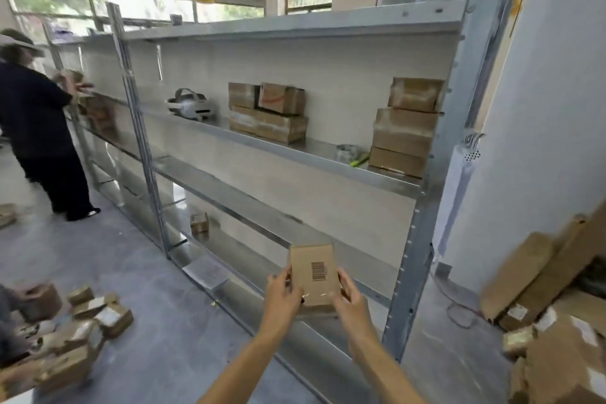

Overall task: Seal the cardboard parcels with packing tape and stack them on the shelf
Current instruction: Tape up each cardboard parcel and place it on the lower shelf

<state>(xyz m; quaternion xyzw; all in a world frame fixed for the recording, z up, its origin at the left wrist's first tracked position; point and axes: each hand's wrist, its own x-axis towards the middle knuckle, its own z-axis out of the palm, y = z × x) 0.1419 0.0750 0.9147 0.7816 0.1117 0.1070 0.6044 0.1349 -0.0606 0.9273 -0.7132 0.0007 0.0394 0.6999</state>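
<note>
From nine to three o'clock: metal shelf (295, 154). On its middle level, low stack (267, 115) at twelve, taller stack (406, 134) at two o'clock. At six o'clock, clear of the shelf — small parcel (313, 272), held. Could tip forward and drop, being gripped only at its lower end. Stands upright, long axis six-to-twelve, barcode face toward camera. Curled round its lower side edges — left hand (282, 297), right hand (351, 302).

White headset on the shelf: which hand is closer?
Left. The left hand holds the parcel on the side toward the headset; the right hand holds its far side.
</note>
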